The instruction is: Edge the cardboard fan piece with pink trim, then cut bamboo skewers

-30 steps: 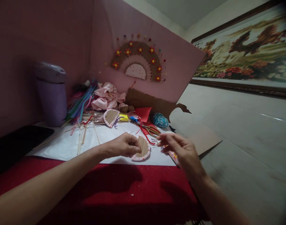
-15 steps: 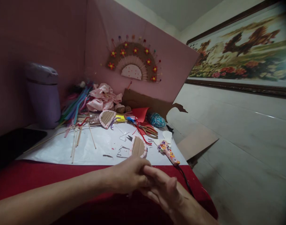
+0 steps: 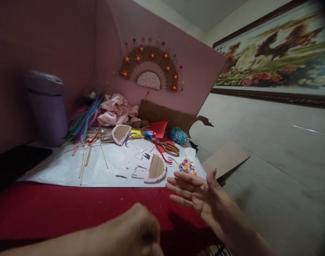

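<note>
Facing leftward, the right hand [image 3: 201,195] shows a bare palm; its four fingers are straight and slightly spread, thumb raised apart. Left hand [image 3: 141,227]: fingers curled under, knuckles up, outline blurred; cannot tell whether they pinch anything. Both are above the red cloth [image 3: 79,206], matte, with a few pale specks.

Nearest half-disc [image 3: 156,168]: corrugated cardboard, ridges visible, rim wrapped in puckered pink-and-white fabric. Lies flat on the white sheet [image 3: 98,174] near its front edge, beyond both hands, touched by neither. Flower-patterned glue gun [image 3: 187,165] is just behind the right fingers, partly hidden by them.

Second half-disc [image 3: 121,134]: same make-up, farther back, beside a yellow packet [image 3: 136,133]. Scissors [image 3: 171,148] have gold-coloured loop handles; a fuzzy red pipe cleaner [image 3: 162,153] lies beside them. Teal yarn ball [image 3: 179,135]: strands wound, rounded, next to smooth red paper [image 3: 159,128]. Back left: pink fabric [image 3: 117,110], crumpled into soft folds. Thin straight wooden sticks [image 3: 89,154] are strewn at left.

Upright pink board [image 3: 197,78] bears a brown arch [image 3: 159,58] dotted with red, yellow-centred flowers [image 3: 138,58].
</note>
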Motion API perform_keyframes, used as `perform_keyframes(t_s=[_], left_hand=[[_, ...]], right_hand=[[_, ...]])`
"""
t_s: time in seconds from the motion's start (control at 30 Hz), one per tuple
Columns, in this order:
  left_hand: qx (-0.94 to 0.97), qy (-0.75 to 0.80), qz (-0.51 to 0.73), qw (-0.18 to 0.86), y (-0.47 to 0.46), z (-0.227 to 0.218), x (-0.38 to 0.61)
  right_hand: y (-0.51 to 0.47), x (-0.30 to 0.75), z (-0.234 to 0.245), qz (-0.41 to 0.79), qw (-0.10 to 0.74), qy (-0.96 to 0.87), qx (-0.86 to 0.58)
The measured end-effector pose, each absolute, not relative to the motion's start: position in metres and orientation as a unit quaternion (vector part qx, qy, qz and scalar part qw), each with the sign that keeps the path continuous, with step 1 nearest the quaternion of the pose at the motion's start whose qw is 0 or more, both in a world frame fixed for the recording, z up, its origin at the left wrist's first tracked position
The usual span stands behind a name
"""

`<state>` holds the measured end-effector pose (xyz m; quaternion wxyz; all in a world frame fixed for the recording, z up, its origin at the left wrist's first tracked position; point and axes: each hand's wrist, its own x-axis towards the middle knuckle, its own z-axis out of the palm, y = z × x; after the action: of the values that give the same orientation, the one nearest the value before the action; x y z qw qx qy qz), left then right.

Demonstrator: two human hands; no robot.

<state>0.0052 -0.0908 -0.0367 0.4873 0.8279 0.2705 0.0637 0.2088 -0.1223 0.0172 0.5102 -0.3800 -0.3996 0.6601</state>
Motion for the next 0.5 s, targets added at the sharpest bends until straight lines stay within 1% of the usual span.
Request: perform_keyframes(t_s=[0.07,0.1,0.17,0.2,0.27,0.3,0.4,0.5], left_hand=[[0.891,0.218,0.022,0.398,-0.101,-0.050,0.010],[0.912,0.205,0.049,0.351,-0.105,-0.053,0.012],[0.940,0.152,0.147,0.269,-0.107,-0.050,0.015],[0.945,0.147,0.204,0.211,-0.106,-0.044,0.015],[0.923,0.183,0.316,0.120,-0.102,-0.027,0.016],[0.907,0.208,0.354,0.097,-0.099,-0.018,0.017],[0.870,0.285,0.395,0.074,-0.093,0.000,0.021],[0.855,0.263,0.440,0.082,-0.094,0.002,0.028]], right_hand=[[-0.121,0.207,0.016,0.676,0.511,-0.386,-0.365],[-0.121,0.206,0.014,0.683,0.511,-0.379,-0.358],[-0.122,0.202,0.012,0.695,0.510,-0.366,-0.350],[-0.123,0.199,0.011,0.699,0.509,-0.360,-0.349],[-0.124,0.192,0.010,0.707,0.503,-0.360,-0.344],[-0.125,0.188,0.010,0.708,0.499,-0.366,-0.339],[-0.126,0.174,0.012,0.709,0.485,-0.400,-0.319],[-0.127,0.158,0.012,0.696,0.477,-0.437,-0.311]])
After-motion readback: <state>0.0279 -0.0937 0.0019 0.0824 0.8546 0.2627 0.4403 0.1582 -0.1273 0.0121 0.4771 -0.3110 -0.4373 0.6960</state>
